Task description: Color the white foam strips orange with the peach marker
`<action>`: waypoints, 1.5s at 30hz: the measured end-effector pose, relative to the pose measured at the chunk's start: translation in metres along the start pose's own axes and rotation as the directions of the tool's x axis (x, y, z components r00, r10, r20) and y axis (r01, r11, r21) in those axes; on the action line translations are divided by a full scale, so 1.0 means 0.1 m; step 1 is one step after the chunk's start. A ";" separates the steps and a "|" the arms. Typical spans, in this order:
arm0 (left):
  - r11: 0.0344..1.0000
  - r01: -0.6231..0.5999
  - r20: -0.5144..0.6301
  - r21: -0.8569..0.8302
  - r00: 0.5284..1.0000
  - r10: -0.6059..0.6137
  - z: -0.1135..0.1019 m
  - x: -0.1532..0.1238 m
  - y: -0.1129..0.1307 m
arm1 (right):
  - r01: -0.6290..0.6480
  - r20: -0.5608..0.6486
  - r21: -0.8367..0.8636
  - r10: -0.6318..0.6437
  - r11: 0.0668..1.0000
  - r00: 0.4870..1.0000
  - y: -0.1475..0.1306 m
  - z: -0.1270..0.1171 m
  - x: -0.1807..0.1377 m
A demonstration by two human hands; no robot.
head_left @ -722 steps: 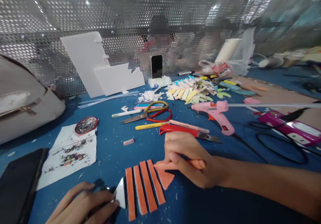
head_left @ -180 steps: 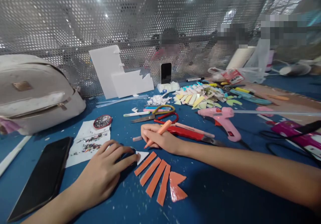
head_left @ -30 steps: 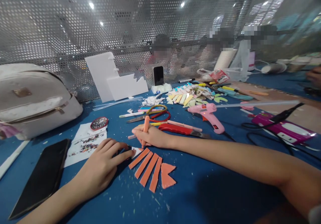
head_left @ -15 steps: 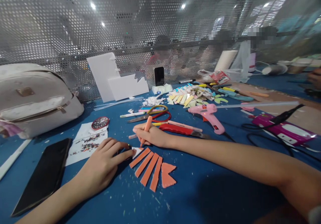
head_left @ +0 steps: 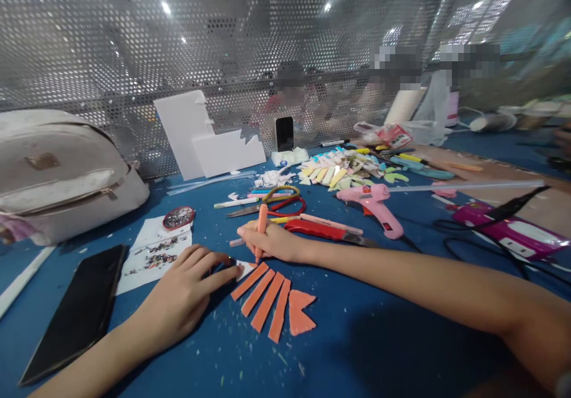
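Note:
My right hand [head_left: 272,242] is closed round an orange marker [head_left: 261,222], held nearly upright with its tip on a small white foam piece [head_left: 244,268]. My left hand [head_left: 185,294] lies over the left end of that white piece, fingers pressed down on it. Just right of the piece, several orange foam strips [head_left: 264,295] fan out on the blue table [head_left: 357,338], with two orange triangular offcuts [head_left: 300,313] beside them.
Behind my right hand lie a red utility knife [head_left: 321,231], scissors [head_left: 272,201], pens and a pink glue gun [head_left: 377,204]. A black phone [head_left: 74,315] and glitter paper [head_left: 154,252] lie left, a beige bag [head_left: 57,172] far left. White foam boards [head_left: 205,139] lean on the mesh screen.
The marker has tipped from a slant to nearly upright, its tip still on the white piece. Both hands stay where they were. Earlier my right hand held the marker flat beside the strips.

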State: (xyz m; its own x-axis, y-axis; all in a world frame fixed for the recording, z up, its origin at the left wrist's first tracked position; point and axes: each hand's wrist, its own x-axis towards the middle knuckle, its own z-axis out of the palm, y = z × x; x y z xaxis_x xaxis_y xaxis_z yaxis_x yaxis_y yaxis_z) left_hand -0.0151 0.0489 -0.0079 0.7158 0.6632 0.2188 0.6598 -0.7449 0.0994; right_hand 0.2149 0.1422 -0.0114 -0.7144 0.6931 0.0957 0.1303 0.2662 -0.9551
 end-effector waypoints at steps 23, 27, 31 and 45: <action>0.999 -0.002 0.015 -0.032 1.000 0.003 -0.03 0.01 0.02 | 0.021 0.037 0.005 -0.021 1.000 0.999 -0.05 0.01 0.00; 0.999 0.000 0.023 -0.038 1.000 0.001 -0.04 0.02 0.03 | 0.016 0.060 0.008 -0.016 1.000 0.998 -0.06 0.01 0.01; 0.999 0.006 0.022 -0.036 1.000 -0.005 -0.02 0.02 0.02 | 0.023 0.060 0.008 -0.023 1.000 0.998 -0.06 0.01 0.01; 1.000 0.007 0.004 -0.021 1.000 -0.007 -0.03 0.03 0.03 | 0.022 0.065 -0.030 -0.020 0.999 0.998 -0.04 0.00 0.00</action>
State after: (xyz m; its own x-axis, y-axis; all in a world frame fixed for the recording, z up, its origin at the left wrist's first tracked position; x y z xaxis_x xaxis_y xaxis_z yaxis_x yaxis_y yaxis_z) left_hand -0.0121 0.0483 -0.0044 0.7120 0.6686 0.2146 0.6598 -0.7416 0.1212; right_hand 0.2147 0.1411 -0.0072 -0.7598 0.6431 0.0961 0.1352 0.3008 -0.9441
